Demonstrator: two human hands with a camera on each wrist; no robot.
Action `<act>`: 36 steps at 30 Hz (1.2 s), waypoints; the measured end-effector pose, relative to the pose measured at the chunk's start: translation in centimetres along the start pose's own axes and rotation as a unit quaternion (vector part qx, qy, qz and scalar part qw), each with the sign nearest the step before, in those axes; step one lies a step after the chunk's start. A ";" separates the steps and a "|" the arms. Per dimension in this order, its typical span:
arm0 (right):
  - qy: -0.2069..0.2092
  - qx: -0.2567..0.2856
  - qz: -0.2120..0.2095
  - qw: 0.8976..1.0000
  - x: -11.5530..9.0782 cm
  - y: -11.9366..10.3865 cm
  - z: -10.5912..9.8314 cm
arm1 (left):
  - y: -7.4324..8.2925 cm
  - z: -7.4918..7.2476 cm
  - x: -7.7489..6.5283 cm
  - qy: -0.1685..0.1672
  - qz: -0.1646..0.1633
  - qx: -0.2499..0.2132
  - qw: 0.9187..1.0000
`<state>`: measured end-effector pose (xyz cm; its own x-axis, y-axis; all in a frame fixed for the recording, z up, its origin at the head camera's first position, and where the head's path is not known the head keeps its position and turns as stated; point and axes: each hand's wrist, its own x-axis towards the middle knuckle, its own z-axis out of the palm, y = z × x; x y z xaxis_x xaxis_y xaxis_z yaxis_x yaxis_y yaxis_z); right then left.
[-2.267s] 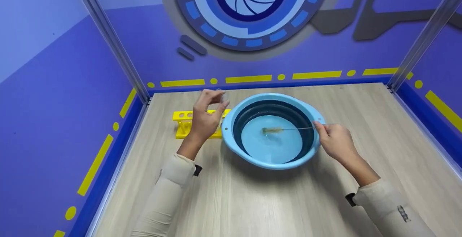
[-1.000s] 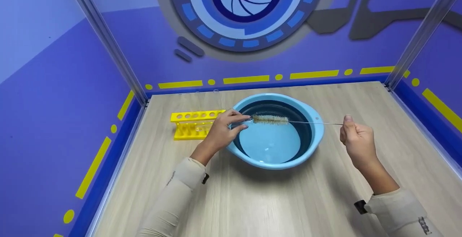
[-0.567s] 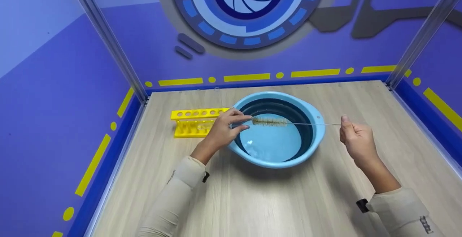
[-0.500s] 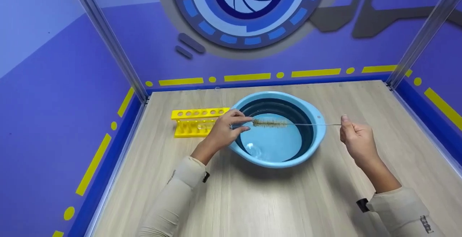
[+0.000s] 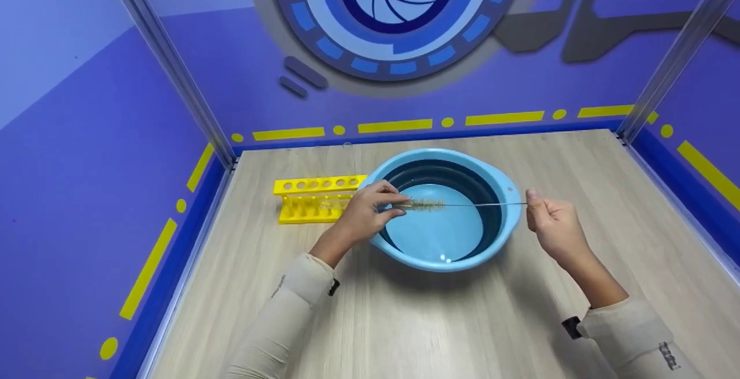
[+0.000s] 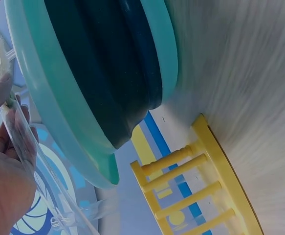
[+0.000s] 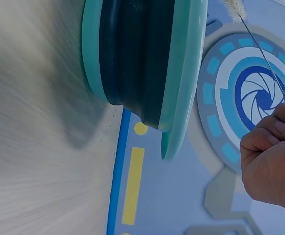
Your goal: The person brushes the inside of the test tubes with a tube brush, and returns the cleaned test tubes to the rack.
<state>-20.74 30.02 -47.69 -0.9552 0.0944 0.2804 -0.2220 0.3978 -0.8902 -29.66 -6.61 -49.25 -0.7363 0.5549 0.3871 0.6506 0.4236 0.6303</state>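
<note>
The test-tube brush (image 5: 425, 205) is over the blue basin (image 5: 442, 266), its tip seemingly just inside the mouth of the glass test tube (image 6: 52, 183). The left hand (image 5: 364, 211) pinches this tube; the right hand (image 5: 555, 223) grips the wire handle (image 5: 485, 204). Best, I think, is pushing gently, both kept in line. The brush's long axis runs three to nine o'clock, tip toward nine, where the yellow test-tube rack (image 5: 315, 215) stands.

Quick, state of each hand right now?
Left hand: closed, holding a slender clear tube.
Right hand: closed, holding the thin metal wire handle of a tan bristle brush.
</note>
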 end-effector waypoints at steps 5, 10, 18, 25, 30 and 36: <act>-0.005 -0.012 0.002 1.000 -0.3 0.1 0.5 | 0.3 0.3 0.0 -0.001 -0.004 0.007 1.000; -0.012 -0.006 0.002 1.000 -0.7 0.2 1.1 | 0.7 0.6 0.1 -0.010 -0.016 0.014 1.000; -0.006 -0.007 0.011 1.000 -1.0 0.4 1.9 | 1.1 1.2 0.5 -0.019 -0.003 0.020 1.000; -0.005 0.002 0.017 1.000 -1.1 0.1 2.5 | 1.4 1.6 0.7 -0.014 0.004 0.023 1.000; 0.010 -0.002 0.010 1.000 -1.1 -0.2 3.2 | 1.4 2.1 1.0 -0.002 0.017 0.024 1.000; -0.022 0.003 -0.019 1.000 -1.5 0.1 5.4 | 2.1 3.3 1.6 -0.010 0.057 0.046 0.997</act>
<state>-20.37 25.04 -50.17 -0.9539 0.0393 0.2976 -0.2588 0.3948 -0.8816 -28.85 -2.53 -49.53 -0.6536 0.6165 0.4389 0.7447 0.4205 0.5182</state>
